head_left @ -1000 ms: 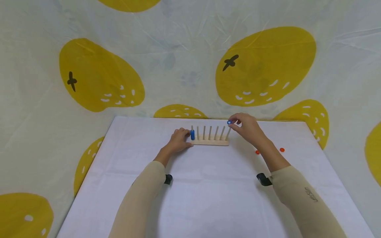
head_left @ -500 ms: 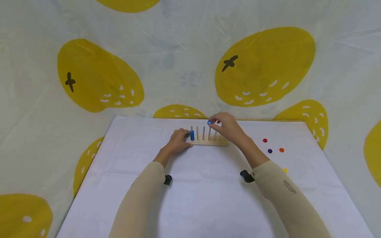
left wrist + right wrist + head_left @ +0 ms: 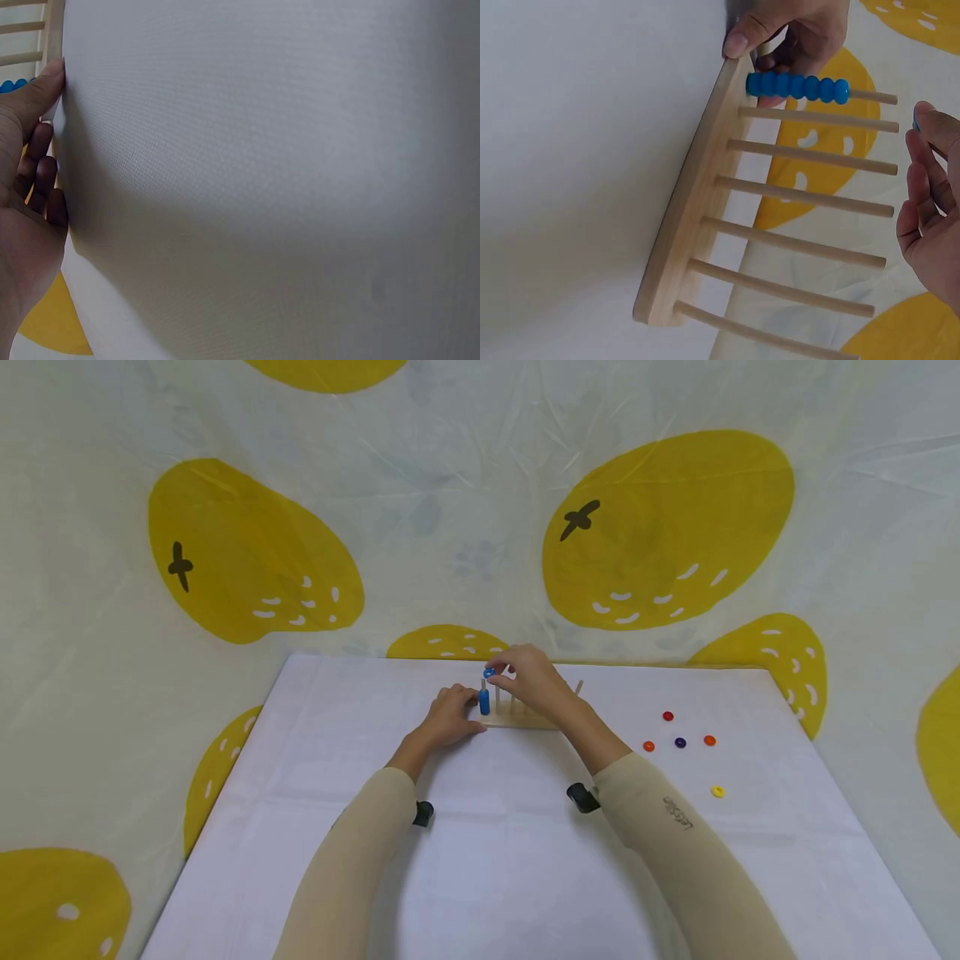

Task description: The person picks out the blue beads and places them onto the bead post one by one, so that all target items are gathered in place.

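A wooden peg rack (image 3: 517,722) with a row of upright pegs stands near the back of the table. Stacked blue beads (image 3: 799,86) fill most of its leftmost peg, whose tip shows bare; the other pegs carry nothing in the right wrist view. My left hand (image 3: 447,716) grips the rack's left end, thumb (image 3: 51,75) on the front of the base and fingers behind. Between thumb and forefinger my right hand (image 3: 532,678) pinches a blue bead (image 3: 489,673), just above the leftmost peg and apart from it. In the right wrist view most of that bead is hidden.
Loose beads lie to the right on the white tabletop (image 3: 510,860): a red bead (image 3: 668,716), two orange beads (image 3: 648,746), a dark blue bead (image 3: 680,742) and a yellow bead (image 3: 717,792). A cloth (image 3: 465,527) with yellow fruit shapes hangs behind.
My right hand has carried the blue bead leftward along the peg tops, from the rack's right end to the leftmost peg. The left hand stays at the rack's end.
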`<state>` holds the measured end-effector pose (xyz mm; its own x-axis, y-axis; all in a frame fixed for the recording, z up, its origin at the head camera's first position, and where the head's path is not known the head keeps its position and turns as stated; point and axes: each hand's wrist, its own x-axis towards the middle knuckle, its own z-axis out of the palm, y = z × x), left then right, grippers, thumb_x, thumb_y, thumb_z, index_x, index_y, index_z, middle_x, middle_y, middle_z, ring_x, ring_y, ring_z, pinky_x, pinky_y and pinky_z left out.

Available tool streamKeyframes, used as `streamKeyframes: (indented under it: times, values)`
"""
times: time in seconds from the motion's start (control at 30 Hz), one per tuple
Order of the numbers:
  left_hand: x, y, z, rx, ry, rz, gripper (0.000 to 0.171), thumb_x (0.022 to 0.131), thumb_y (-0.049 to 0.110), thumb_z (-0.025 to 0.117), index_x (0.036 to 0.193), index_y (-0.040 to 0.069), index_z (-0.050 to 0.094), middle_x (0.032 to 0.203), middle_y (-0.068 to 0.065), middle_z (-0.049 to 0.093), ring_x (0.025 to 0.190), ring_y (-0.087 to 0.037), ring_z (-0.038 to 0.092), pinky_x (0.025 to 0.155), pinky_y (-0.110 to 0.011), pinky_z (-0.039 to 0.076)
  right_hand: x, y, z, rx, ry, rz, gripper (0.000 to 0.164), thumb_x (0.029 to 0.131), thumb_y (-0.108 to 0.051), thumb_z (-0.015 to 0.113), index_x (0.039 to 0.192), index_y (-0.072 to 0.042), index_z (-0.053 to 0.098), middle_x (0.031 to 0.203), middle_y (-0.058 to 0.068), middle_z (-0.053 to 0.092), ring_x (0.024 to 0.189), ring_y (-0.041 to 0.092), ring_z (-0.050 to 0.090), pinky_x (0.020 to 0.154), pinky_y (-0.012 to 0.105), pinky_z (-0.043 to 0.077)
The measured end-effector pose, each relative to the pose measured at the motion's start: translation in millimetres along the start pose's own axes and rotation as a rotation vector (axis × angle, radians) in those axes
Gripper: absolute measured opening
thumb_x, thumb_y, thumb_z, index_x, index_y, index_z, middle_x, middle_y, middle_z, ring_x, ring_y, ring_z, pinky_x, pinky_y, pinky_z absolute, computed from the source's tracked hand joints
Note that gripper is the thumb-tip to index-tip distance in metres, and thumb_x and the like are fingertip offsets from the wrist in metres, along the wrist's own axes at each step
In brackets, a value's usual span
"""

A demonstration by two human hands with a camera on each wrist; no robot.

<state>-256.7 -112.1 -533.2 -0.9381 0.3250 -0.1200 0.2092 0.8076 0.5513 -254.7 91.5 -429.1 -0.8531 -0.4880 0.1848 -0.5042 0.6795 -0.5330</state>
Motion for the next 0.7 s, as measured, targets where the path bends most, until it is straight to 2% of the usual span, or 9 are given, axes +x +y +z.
streamKeyframes:
  times: [0.43,0.7]
  values:
    - [-2.1,2.3,-2.4,0.001,-0.012,-0.021,0.064,0.087,0.033,0.085,0.141,0.008,0.06,0.129,-0.008,0.059,0.118,-0.026,0.048,0.108,-0.042,0.044,5.3,-2.9,12.7,-0.028,-0.039,0.024,0.023,0.095,-0.024,0.076,0.114,-0.01,0.077,0.101,0.005,0.076,0.102,0.027,0.061,0.092,0.04,0.054]
    - [-3.4,3.7,-3.0,-0.007,-0.011,-0.006,0.063,0.087,0.032,0.085,0.14,0.007,0.06,0.128,-0.008,0.06,0.118,-0.027,0.049,0.108,-0.043,0.043,3.6,-2.3,15.1,-0.051,-0.036,0.011,0.022,0.095,-0.023,0.077,0.112,-0.01,0.078,0.099,0.004,0.075,0.098,0.025,0.061,0.089,0.038,0.054]
